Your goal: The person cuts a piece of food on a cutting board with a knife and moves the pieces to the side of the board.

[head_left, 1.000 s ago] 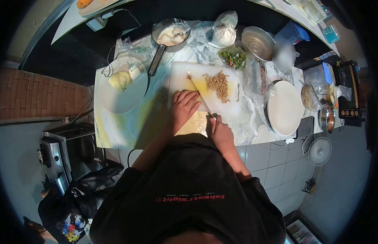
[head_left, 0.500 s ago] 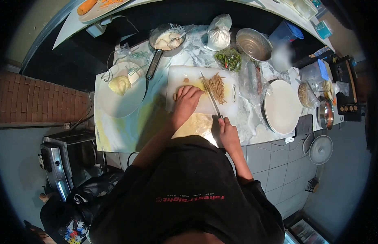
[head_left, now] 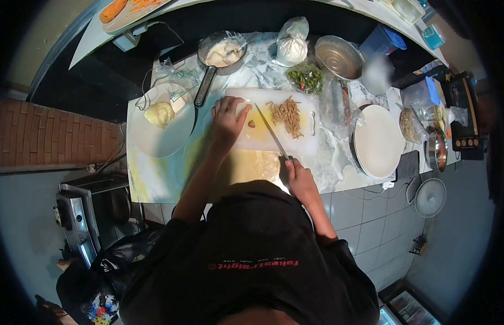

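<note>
My right hand is wrapped around the handle of a kitchen knife, whose blade lies slantwise over the white cutting board. My left hand is at the board's left part, thumb apart from the curled fingers, with nothing visible between them. A small brown piece lies on the board between that hand and the blade. Right of the blade is a heap of thin brown strips. A pale scrap sits close to my left fingertips.
Left of the board stands a plate with a pale yellow lump. Behind are a saucepan of white mixture, a tied white bag, bagged green chillies and a metal bowl. Stacked plates stand to the right.
My left hand has moved left and slightly up, uncovering the small brown piece. The knife has shifted left, away from the strips, still in my right hand.
</note>
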{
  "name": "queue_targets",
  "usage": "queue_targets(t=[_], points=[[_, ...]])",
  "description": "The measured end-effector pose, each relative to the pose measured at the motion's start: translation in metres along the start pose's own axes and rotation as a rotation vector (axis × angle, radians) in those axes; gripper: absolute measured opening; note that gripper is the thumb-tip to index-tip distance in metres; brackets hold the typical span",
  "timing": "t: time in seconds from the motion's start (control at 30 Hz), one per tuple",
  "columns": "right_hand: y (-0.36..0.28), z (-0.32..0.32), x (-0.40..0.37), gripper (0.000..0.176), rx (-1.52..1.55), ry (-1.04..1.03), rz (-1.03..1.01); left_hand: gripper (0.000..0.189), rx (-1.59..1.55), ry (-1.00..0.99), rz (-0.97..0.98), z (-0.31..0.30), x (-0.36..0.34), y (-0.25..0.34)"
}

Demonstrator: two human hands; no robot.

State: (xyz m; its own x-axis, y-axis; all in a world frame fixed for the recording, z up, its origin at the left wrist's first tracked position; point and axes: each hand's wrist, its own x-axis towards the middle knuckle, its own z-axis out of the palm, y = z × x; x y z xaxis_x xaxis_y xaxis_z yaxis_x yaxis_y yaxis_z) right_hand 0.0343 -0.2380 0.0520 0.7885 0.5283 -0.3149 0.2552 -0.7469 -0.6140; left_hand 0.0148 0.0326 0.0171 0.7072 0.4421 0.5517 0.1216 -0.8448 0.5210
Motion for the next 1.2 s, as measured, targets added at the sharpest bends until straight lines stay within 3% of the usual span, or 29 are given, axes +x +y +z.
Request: queue_targets(t=[0.37,0.6,0.67,0.8,0.87,0.93,1.0,1.1,1.2], points=[[0.001,-0.012,0.006,0.046,-0.020,0.024,0.065,0.020,0.029,-0.157,-0.105,0.020,0.003,-0.015],[0.004,-0.007,-0.001,0.043,0.035,0.030,0.055,0.016,-0.012,-0.146,-0.044,0.018,0.003,-0.019],[-0.001,-0.009,-0.003,0.040,0.055,0.009,0.079,0.012,-0.407,-0.165,-0.261,0.006,0.009,-0.004],[0.001,-0.007,-0.004,0.040,0.068,-0.021,0.081,0.011,-0.619,-0.155,-0.356,0.007,0.005,0.014],[0.002,-0.005,-0.004,0.040,0.086,-0.018,0.072,0.008,-0.514,-0.254,-0.249,0.010,0.002,0.025],[0.003,-0.004,-0.003,0.040,0.077,-0.024,0.073,0.010,-0.514,-0.260,-0.283,0.017,-0.003,0.026],[0.003,-0.004,-0.004,0.040,0.074,-0.031,0.077,0.013,-0.185,-0.176,0.026,0.024,-0.007,0.020],[0.000,-0.005,-0.005,0.040,0.084,-0.022,0.073,0.015,-0.096,-0.057,0.069,0.014,-0.013,0.023],[-0.002,-0.003,-0.007,0.040,0.100,-0.046,0.075,0.016,-0.017,-0.152,0.076,0.003,-0.022,0.014]])
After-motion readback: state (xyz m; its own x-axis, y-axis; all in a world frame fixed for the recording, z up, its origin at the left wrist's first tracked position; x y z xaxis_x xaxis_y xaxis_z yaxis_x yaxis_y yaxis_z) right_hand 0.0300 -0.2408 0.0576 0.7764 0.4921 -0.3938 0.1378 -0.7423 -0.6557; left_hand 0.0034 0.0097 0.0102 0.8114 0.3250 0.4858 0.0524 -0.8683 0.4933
